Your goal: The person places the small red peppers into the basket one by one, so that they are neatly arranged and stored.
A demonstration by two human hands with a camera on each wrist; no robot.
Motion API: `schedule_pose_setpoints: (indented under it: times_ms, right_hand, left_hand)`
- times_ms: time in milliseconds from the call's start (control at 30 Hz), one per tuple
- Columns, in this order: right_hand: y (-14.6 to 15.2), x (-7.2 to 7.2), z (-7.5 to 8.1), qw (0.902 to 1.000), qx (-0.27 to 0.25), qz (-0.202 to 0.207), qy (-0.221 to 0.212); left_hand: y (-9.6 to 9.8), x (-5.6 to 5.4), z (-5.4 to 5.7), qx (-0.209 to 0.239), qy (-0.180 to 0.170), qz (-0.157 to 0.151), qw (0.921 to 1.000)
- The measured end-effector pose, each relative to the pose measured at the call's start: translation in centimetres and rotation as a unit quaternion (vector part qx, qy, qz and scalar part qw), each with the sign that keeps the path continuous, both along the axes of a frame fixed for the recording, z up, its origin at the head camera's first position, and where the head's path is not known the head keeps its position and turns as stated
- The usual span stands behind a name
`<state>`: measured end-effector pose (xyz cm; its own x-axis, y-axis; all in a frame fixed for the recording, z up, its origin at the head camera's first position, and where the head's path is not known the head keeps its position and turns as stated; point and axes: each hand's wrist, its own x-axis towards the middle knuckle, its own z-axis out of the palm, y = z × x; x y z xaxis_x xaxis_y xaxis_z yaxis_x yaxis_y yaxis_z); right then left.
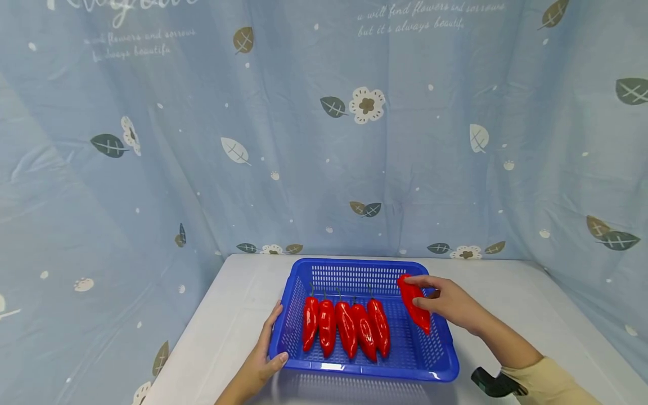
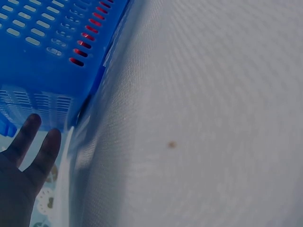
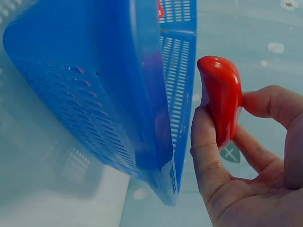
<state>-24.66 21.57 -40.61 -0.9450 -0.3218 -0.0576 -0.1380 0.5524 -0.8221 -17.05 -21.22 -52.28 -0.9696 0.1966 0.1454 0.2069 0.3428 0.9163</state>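
A blue plastic basket (image 1: 354,368) with slotted walls stands on the white table. Inside it several glossy red peppers (image 1: 326,329) lie side by side, stems toward the back wall. My right hand (image 1: 448,304) pinches one more red pepper (image 1: 416,306) between thumb and fingers, over the basket's right side. In the right wrist view this pepper (image 3: 222,97) is held above the rim level. At the basket's left side my left hand (image 1: 263,351) rests with spread fingers, thumb at the front left corner. The left wrist view shows its fingers (image 2: 45,156) close to the basket wall.
The white table (image 1: 235,304) extends on both sides of the basket. A light blue curtain (image 1: 304,169) with leaf and flower prints hangs behind and around it. A dark strap piece (image 1: 498,383) sits at the right wrist, by a beige sleeve (image 1: 547,382).
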Motion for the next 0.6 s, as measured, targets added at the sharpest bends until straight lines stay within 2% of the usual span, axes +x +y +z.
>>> schedule_pose_setpoints:
  times_ms: [367,600]
  right_hand:
    - [-1.0,-0.8,0.2,0.9997,0.012,0.002,0.019]
    - [-1.6,-1.3,0.3,0.9994,-0.012,0.023,0.021]
  left_hand:
    - [0.0,0.1,-0.1,-0.005,0.0,0.005,1.0]
    - [0.0,0.0,-0.2,0.003,-0.003,0.002,1.0]
